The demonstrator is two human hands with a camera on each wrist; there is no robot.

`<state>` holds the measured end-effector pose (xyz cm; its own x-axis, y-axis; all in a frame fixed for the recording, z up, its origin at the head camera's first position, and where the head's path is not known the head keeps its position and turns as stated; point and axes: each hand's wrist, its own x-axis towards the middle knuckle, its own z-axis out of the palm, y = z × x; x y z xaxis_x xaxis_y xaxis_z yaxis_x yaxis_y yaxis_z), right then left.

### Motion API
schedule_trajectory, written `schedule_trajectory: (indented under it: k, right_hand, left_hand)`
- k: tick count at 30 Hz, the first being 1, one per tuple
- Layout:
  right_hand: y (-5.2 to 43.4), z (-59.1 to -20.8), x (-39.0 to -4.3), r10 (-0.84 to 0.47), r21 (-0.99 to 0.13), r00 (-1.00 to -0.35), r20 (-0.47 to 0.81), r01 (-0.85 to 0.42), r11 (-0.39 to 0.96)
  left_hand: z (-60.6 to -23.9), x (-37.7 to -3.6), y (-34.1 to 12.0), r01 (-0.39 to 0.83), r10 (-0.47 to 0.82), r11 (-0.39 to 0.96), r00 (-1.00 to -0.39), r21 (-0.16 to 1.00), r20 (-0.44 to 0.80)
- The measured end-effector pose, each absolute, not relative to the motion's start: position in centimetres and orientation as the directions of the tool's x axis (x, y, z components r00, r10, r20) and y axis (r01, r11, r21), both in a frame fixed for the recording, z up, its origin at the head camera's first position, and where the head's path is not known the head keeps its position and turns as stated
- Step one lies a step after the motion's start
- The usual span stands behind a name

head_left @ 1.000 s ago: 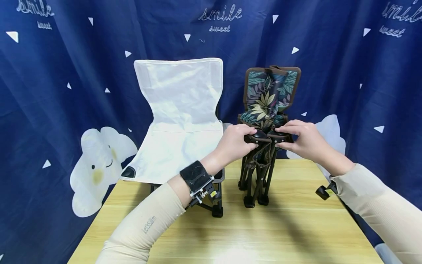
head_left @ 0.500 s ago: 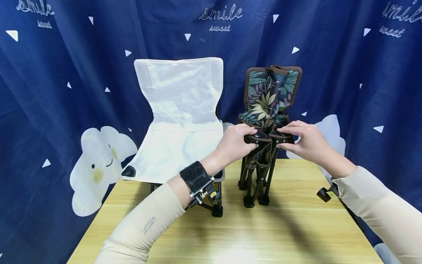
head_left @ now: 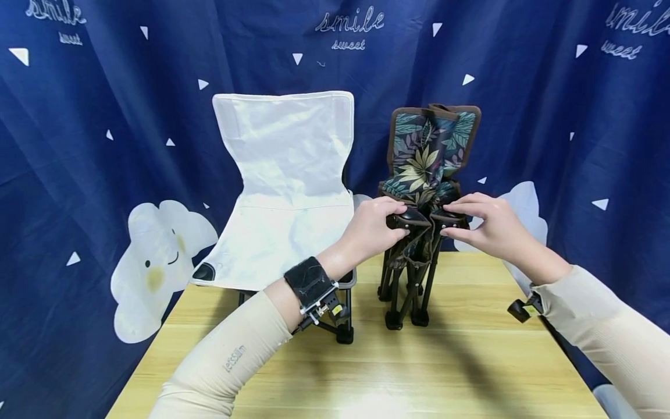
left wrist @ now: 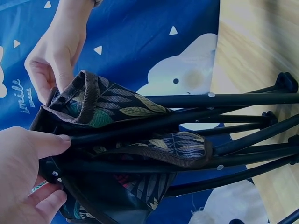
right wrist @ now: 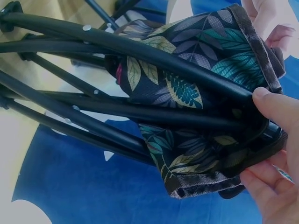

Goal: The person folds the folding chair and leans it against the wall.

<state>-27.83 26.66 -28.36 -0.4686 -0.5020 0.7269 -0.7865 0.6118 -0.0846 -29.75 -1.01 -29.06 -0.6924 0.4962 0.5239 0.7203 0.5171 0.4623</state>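
Gripping hand (head_left: 374, 224), wrist-view-only black struts (left wrist: 224, 100).

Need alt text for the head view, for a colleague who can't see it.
Both hands, left hand and right hand, grip the front corners of a folded leaf-print chair standing on a wooden table. An unfolded white chair stands to its left.

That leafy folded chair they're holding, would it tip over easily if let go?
Probably: the folded chair stands tall on bunched feet. Both the left hand and right hand grip its front corners. Its fabric looks floppy, its thin tube frame stiff and likely light.
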Motion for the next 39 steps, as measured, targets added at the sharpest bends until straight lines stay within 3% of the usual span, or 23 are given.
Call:
schedule_trajectory:
  k: [39]
  right_hand:
    - [27.3, -28.7, -27.3, -0.468, -0.081, -0.452, 0.759, -0.780, 0.621]
  left_hand:
    - [-29.3, -28.5, -1.7, 0.754, 0.493, 0.457, -0.656, 0.471, 0.572]
